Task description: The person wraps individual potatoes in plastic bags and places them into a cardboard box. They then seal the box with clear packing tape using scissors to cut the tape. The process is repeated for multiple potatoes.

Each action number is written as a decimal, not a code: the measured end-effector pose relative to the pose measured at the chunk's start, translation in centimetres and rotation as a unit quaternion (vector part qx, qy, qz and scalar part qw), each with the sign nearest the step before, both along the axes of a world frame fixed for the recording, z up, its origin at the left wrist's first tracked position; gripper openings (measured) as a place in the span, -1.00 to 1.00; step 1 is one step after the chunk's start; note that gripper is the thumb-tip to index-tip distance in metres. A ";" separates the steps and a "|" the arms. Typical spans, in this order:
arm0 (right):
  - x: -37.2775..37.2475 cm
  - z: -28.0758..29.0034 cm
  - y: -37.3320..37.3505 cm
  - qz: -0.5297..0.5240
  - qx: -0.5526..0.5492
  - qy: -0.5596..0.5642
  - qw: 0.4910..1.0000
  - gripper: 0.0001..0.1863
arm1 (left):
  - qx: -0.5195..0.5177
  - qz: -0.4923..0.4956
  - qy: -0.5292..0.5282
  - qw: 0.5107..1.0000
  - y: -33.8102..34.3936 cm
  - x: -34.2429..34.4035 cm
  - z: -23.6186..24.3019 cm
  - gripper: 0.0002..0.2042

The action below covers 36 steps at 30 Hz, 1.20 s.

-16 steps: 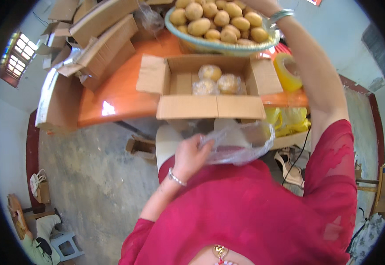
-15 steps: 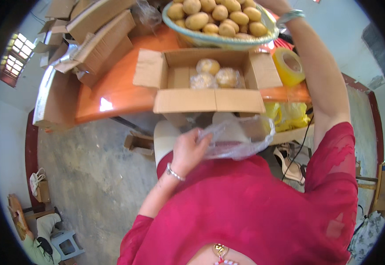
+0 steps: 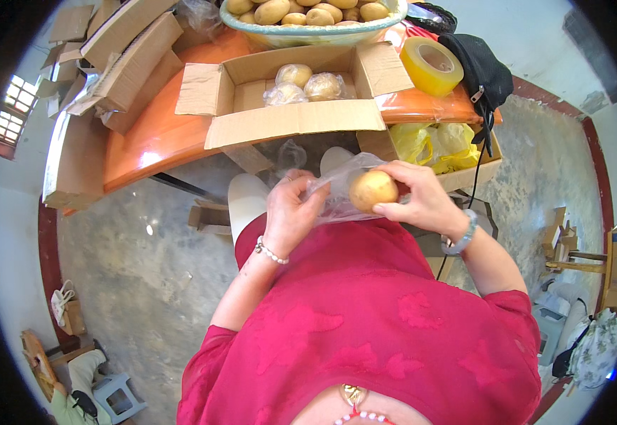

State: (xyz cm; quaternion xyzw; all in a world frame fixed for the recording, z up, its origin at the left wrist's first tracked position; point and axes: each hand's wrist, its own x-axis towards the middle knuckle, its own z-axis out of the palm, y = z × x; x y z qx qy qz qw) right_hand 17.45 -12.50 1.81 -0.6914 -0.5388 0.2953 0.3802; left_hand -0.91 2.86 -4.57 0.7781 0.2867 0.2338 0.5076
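I see the two bare hands near each other but apart, above the lap of the dark pink garment [image 3: 315, 265]. The left hand [image 3: 290, 209], with a beaded bracelet at its wrist, has its fingertips pinched on a thin, clear plastic bag [image 3: 333, 207]. The right hand [image 3: 421, 200], with a pale bangle, is closed around a smooth, rounded, yellow-brown potato [image 3: 373, 191]. That potato sits at the bag's right side; from my view I cannot tell whether it is inside the plastic or in front of it.

Just beyond the hands, an open brown cardboard box [image 3: 294, 127] stands on a glossy orange table [image 3: 145, 145], its flaps spread. In it I count three film-wrapped yellow-brown potatoes [image 3: 322, 87], grouped close together. Behind the box, a wide pale-blue-rimmed basin [image 3: 315, 32] is heaped with loose potatoes [image 3: 273, 10]. To the right lie a thick roll of yellowish clear tape [image 3: 432, 66] and, touching it or just beside it, a black mesh pouch [image 3: 482, 67]. Yellow plastic bags [image 3: 446, 145] fill a carton below the table's right edge. On the left I have stacked, opened brown cartons [image 3: 131, 64]; farther out, a grey-blue plastic stool [image 3: 118, 398] stands on the grey concrete floor [image 3: 145, 283].
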 end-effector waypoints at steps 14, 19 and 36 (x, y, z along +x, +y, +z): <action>-3.6 -10.8 1.3 -0.040 0.026 0.496 0.867 -0.62 | -0.224 -0.168 -0.213 0.936 -1.7 0.2 -1.4 -0.67; -3.9 -8.3 1.8 -0.016 0.061 0.476 0.877 -0.58 | 0.146 0.060 -0.073 0.985 -2.1 0.0 -0.8 -0.54; -0.7 -9.4 -1.6 0.045 -0.035 -0.121 0.991 -0.82 | -0.191 0.053 -0.117 0.973 -0.6 0.5 -1.1 -0.38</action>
